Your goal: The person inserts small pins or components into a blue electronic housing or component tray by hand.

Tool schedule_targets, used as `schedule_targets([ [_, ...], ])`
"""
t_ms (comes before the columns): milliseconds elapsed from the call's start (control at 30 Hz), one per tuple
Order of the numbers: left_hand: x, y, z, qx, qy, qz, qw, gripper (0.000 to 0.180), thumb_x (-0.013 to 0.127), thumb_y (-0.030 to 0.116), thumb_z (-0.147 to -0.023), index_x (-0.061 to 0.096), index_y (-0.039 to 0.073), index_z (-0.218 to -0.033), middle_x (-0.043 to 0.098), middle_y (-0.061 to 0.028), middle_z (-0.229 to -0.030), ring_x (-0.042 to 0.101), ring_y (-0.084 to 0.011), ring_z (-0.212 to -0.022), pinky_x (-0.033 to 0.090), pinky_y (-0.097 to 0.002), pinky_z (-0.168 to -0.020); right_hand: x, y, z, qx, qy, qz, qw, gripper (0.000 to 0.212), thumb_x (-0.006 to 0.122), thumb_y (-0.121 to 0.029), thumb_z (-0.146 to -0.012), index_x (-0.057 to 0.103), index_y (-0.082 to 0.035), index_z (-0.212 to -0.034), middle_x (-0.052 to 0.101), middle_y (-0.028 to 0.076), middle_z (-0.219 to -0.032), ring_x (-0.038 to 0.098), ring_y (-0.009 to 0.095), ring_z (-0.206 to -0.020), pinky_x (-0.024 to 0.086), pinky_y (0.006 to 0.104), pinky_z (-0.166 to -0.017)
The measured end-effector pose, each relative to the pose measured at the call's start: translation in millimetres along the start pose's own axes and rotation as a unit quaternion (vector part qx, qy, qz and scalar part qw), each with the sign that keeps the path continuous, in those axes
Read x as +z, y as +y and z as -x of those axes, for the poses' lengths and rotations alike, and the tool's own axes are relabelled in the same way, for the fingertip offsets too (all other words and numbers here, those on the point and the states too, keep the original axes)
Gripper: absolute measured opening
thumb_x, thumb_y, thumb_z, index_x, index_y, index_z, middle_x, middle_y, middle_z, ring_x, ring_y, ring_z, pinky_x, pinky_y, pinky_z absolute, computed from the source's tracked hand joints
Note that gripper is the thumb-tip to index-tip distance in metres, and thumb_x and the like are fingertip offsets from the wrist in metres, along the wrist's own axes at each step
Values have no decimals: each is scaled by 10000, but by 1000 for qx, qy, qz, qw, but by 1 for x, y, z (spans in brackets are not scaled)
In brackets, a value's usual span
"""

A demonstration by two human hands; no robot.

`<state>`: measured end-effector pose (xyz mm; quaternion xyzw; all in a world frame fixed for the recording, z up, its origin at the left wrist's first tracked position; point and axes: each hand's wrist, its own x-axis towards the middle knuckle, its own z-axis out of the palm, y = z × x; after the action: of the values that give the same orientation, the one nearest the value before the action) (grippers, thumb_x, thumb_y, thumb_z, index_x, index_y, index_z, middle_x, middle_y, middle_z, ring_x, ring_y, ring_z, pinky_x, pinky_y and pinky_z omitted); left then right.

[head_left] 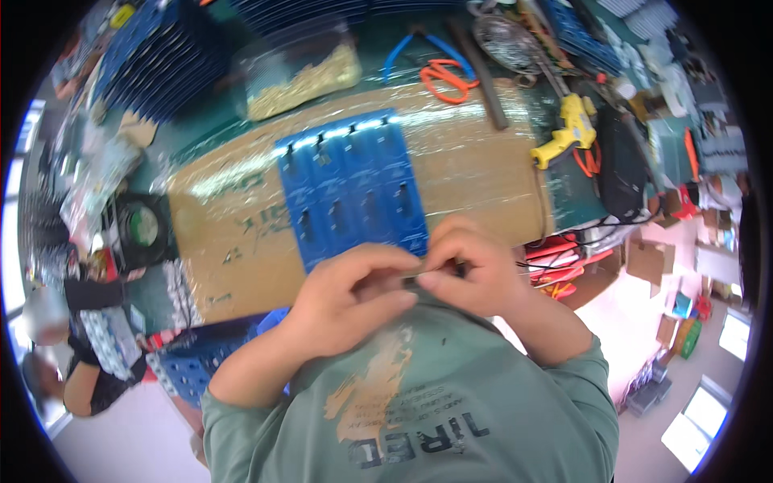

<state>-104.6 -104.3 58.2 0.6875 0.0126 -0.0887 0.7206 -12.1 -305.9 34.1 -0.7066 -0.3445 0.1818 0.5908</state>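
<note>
Both hands meet in front of my chest, just off the near edge of the blue panel. My left hand (353,296) is curled, with its fingertips brought up against the right hand's fingers. Thumb and fingers of my right hand (475,272) are pinched together. Something small and dark shows between the fingers, too hidden to name. The blue slotted panel (345,181) lies on a sheet of cardboard (475,169) wrapped in clear film. Dark slots run across it in two rows, and a small metal-looking piece sits at one upper slot.
A clear bag of small brass-coloured parts (306,80) lies beyond the panel. Orange-handled scissors (444,82), blue-handled pliers (427,39) and a yellow glue gun (568,133) lie at the far right. Stacked blue panels (161,64) stand far left. Another person's arm (84,386) shows at the left.
</note>
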Motion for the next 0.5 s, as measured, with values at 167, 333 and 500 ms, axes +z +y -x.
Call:
schedule_targets([
  [167, -22, 18, -10, 110, -2, -246, 963, 135, 749, 33, -806, 690, 51, -926, 657, -82, -807, 600, -210, -680, 475, -309, -623, -10, -8, -9, 13, -24, -23, 999, 110, 767, -27, -809, 670, -37, -862, 597, 60, -898, 579, 137, -738, 449, 250, -621],
  [333, -55, 63, -18, 207, 135, -456, 855, 118, 698, -41, -793, 673, 27, -885, 658, -90, -808, 601, -211, -709, 461, -310, -625, -62, 9, -7, 217, 354, -131, 900, 81, 676, -122, -908, 642, -48, -909, 590, -3, -793, 521, 68, -660, 410, 223, -617],
  [500, -160, 121, 19, 399, 362, -659, 525, 154, 648, 29, -949, 685, -61, -1069, 711, -125, -1016, 662, -240, -906, 539, -339, -779, -165, 55, 13, 245, 442, -60, 861, 290, 686, -280, -920, 673, -4, -1010, 548, -34, -728, 470, 51, -586, 378, 224, -546],
])
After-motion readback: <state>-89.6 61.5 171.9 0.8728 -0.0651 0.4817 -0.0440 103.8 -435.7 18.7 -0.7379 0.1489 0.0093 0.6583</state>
